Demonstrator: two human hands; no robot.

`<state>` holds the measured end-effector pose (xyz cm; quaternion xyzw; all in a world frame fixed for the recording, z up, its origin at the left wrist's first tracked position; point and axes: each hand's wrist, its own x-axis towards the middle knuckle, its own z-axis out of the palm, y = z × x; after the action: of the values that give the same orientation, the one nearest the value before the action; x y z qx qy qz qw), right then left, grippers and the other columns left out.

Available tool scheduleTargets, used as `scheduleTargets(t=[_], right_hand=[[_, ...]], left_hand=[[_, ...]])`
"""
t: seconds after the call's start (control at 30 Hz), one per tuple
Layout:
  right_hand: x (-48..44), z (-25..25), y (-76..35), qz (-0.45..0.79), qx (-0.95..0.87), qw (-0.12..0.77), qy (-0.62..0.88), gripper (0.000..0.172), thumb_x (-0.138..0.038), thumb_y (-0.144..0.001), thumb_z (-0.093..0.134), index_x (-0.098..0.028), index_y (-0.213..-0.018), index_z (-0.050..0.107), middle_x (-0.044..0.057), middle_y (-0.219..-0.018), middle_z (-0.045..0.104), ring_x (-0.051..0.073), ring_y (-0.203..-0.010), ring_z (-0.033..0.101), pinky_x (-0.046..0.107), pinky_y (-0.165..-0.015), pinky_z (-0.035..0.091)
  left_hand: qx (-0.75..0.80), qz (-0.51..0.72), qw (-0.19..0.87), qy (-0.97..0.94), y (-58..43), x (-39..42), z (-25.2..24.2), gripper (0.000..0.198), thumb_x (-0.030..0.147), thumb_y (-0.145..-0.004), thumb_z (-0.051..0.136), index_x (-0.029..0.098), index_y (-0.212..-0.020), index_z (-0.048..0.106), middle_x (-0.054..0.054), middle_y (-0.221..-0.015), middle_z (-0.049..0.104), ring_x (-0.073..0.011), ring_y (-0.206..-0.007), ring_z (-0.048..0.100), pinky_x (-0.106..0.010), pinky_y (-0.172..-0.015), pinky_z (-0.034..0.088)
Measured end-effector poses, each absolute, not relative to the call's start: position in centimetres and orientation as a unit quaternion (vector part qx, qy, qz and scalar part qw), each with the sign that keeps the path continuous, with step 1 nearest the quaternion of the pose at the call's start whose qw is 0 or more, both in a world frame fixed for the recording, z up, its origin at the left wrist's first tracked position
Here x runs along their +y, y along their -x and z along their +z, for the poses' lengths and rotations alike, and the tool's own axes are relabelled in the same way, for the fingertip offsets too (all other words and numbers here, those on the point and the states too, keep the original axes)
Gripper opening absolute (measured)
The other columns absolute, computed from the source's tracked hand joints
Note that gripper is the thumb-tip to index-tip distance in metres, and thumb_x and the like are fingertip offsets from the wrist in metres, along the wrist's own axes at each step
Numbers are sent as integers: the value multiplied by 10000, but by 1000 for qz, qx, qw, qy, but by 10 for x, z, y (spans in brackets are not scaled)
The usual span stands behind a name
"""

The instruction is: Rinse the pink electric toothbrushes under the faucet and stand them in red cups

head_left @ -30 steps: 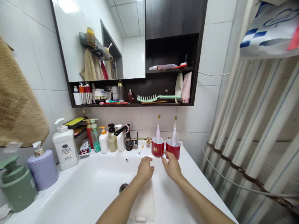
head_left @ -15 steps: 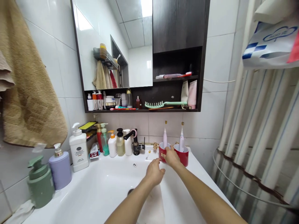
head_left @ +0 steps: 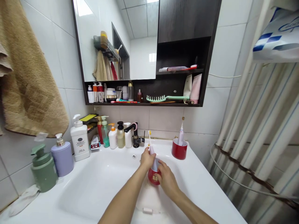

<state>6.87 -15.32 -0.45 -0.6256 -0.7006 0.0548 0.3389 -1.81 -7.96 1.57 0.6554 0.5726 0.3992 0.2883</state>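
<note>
Over the basin, my right hand (head_left: 167,179) grips a red cup (head_left: 153,179) with gold lettering on its side. A pale lilac electric toothbrush (head_left: 152,150) stands tilted in that cup, bristles up. My left hand (head_left: 147,159) has its fingers closed around the toothbrush's handle, above the cup's rim. The lower end of the handle is inside the cup. On the sink's back right corner sits a second red cup (head_left: 179,151), holding another pale electric toothbrush (head_left: 181,138) upright.
A black faucet (head_left: 135,137) stands behind the white basin (head_left: 93,183). Several pump bottles (head_left: 113,138) line the back left; a purple bottle (head_left: 62,160) and a green bottle (head_left: 44,174) are nearer. A whitish flat object (head_left: 148,199) lies below my hands. White radiator pipes (head_left: 252,130) rise at right.
The red cup with its toothbrush has come off the back ledge, toward me and left, in my right hand. My left hand has closed on the toothbrush. The view has shifted slightly.
</note>
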Motion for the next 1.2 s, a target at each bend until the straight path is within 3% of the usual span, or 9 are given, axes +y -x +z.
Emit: scheduleTargets(t=[0.17, 0.3, 0.5, 0.57, 0.7, 0.8, 0.97, 1.03, 1.2], right_hand=[[-161, -20, -57, 88, -696, 349, 621, 168, -111, -595, 374, -175, -629, 526, 83, -1092, 462, 209, -941, 451, 307, -732, 376], [-158, -28, -55, 103, -691, 359, 620, 120, -141, -591, 400, -185, -618, 508, 73, -1082, 465, 219, -894, 473, 321, -698, 384], [-163, -3, -69, 153, -648, 445, 599, 197, -190, -671, 310, -194, -791, 466, 68, -1016, 490, 180, -973, 421, 302, -819, 323], [-169, 8, -75, 233, -622, 476, 577, 227, -275, -710, 291, -203, -865, 441, 51, -910, 533, 168, -836, 495, 275, -711, 388], [-182, 5, -79, 389, -649, 396, 520, 184, -335, -690, 364, -183, -754, 445, -21, -599, 493, 104, -498, 481, 211, -478, 394], [-186, -8, -77, 449, -608, 357, 549, 178, -340, -695, 350, -173, -671, 405, -49, -532, 427, 58, -387, 410, 172, -373, 332], [-188, -9, -75, 507, -591, 313, 544, 184, -326, -717, 291, -168, -727, 385, -43, -561, 423, 41, -348, 372, 160, -321, 276], [-189, -6, -77, 484, -613, 304, 545, 196, -326, -723, 277, -171, -751, 393, -38, -563, 427, 50, -357, 373, 173, -340, 285], [-189, -1, -83, 255, -684, 308, 609, 172, -321, -688, 373, -183, -766, 440, 7, -605, 501, 114, -529, 449, 217, -499, 320]], left_hand=[[568, 422, 271, -652, 25, -87, 6, 167, 235, -642, 425, 151, -755, 514, -40, -731, 585, -135, -686, 517, -226, -624, 366], [492, 560, 284, -603, 38, -94, 19, 174, 294, -654, 421, 166, -741, 500, -11, -704, 583, -116, -658, 515, -209, -602, 378], [367, 690, 381, -493, 51, -114, 39, 255, 334, -630, 477, 162, -818, 494, -34, -809, 583, -125, -769, 516, -223, -698, 381], [349, 661, 468, -472, 45, -120, 32, 276, 340, -598, 513, 146, -793, 497, -47, -777, 589, -138, -736, 531, -244, -676, 397], [306, 578, 643, -399, 26, -123, 10, 303, 340, -580, 536, 133, -795, 483, -52, -699, 592, -146, -631, 557, -273, -593, 425], [311, 573, 680, -337, 24, -119, -1, 236, 316, -602, 528, 123, -732, 489, -42, -626, 587, -131, -594, 563, -254, -596, 424], [306, 571, 700, -300, 36, -114, -6, 159, 268, -612, 538, 122, -650, 490, -47, -590, 594, -120, -571, 565, -234, -619, 424], [304, 581, 698, -287, 36, -114, -7, 134, 249, -616, 537, 126, -624, 485, -35, -554, 587, -111, -547, 560, -231, -619, 425], [302, 602, 690, -266, 29, -113, -5, 96, 211, -620, 529, 131, -611, 477, -31, -557, 586, -114, -564, 563, -234, -634, 425]])
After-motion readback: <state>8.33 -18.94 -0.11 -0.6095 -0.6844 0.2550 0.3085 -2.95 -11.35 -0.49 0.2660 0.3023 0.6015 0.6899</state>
